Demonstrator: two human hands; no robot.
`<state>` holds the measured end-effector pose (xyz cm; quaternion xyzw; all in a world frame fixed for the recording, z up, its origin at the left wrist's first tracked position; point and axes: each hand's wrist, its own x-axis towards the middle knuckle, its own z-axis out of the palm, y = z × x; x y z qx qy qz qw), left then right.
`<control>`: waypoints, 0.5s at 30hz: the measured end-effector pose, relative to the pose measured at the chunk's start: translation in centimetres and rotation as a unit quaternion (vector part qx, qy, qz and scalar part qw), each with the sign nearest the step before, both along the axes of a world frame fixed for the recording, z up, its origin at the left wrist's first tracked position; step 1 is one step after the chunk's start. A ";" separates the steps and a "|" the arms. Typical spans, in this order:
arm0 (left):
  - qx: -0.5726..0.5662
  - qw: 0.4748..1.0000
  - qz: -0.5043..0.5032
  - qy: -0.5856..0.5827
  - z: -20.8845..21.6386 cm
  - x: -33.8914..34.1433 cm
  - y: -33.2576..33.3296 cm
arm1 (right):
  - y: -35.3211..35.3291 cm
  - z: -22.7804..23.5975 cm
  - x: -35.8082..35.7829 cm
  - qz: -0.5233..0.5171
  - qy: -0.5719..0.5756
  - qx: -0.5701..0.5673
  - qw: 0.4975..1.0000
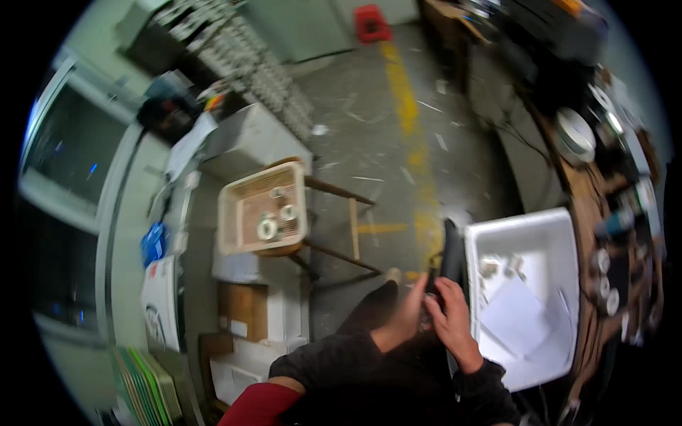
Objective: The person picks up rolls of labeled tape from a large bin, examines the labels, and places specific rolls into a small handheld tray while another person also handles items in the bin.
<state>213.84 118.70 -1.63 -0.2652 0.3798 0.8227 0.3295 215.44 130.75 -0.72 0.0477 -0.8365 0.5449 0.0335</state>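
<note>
Both sets of fingers are curled together around a small dark part point(428, 307) held between the hands, too small and shadowed to identify. The left hand point(406, 312) cups it from the left; the right hand point(449, 312) pinches it from the right, just beside the rim of the white bin point(526, 221). Judging by that bin, which holds a few small pieces and white sheets, some parts look handled and this one is mid-work. A basket point(229, 213) with round parts sits on a stool well to the left
</note>
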 end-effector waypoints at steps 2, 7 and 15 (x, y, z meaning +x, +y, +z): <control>0.008 0.999 0.013 0.031 1.6 0.4 -1.4 | -1.8 1.7 -0.2 0.015 -0.023 -0.029 0.999; -0.025 0.998 0.024 0.053 3.0 1.4 -2.2 | -3.3 2.0 0.4 0.019 -0.114 -0.097 0.989; -0.171 0.965 -0.069 0.185 -0.3 -3.3 -9.9 | -7.6 3.8 -7.8 -0.022 -0.149 -0.339 0.929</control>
